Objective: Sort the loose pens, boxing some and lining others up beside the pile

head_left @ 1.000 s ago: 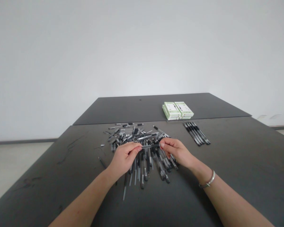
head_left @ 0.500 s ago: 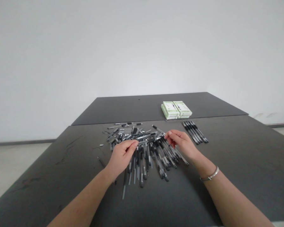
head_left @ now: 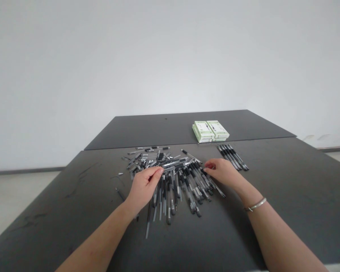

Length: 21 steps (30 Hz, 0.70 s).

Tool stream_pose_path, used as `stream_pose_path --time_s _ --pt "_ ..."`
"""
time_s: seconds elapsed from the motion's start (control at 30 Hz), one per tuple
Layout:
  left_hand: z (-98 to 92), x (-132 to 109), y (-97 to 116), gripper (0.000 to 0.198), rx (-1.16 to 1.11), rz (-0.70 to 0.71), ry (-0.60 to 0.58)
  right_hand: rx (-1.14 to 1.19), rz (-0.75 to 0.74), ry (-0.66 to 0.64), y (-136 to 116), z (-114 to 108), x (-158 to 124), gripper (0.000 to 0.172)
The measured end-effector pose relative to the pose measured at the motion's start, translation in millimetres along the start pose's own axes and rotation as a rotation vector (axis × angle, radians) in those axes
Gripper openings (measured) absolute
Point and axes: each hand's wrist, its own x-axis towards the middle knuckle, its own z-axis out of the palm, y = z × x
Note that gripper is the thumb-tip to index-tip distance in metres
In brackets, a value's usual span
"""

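Observation:
My left hand (head_left: pixel 144 185) is closed in a pinch around one end of a clear-barrelled pen (head_left: pixel 174 167). This pen points right, above a large heap of pens (head_left: pixel 187 185) with clear barrels and black grips. Beside the heap's right edge is my right hand (head_left: pixel 222 172), its fingers curled, with a gap between thumb and forefinger. The thumb tip comes close to a pen there; whether they touch is unclear. Beyond that hand lies a neat row of several pens (head_left: pixel 232 156), side by side.
Stacked green-and-white boxes (head_left: pixel 211 131) stand toward the back of the dark table (head_left: pixel 73 211). A single dark pen part (head_left: pixel 120 194) lies left of the heap, near my left wrist. A small pale tip (head_left: pixel 120 173) sits farther back. A white wall rises behind.
My right hand has shifted right and slightly down, away from the held pen's far end, and its fingers have parted. The left hand keeps its pinch, nearly in place.

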Motion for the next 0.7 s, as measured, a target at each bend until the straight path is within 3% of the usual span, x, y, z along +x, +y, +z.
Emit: stream_pose_path --time_s 0.3,0.7 --pt "-0.5 0 4 0.03 -0.008 -0.008 -0.001 -0.033 -0.019 -0.038 -3 7 0 0.023" --pt "-0.2 0 3 0.029 -0.006 -0.003 0.003 -0.123 -0.036 0.065 -6 16 -1 0.017"
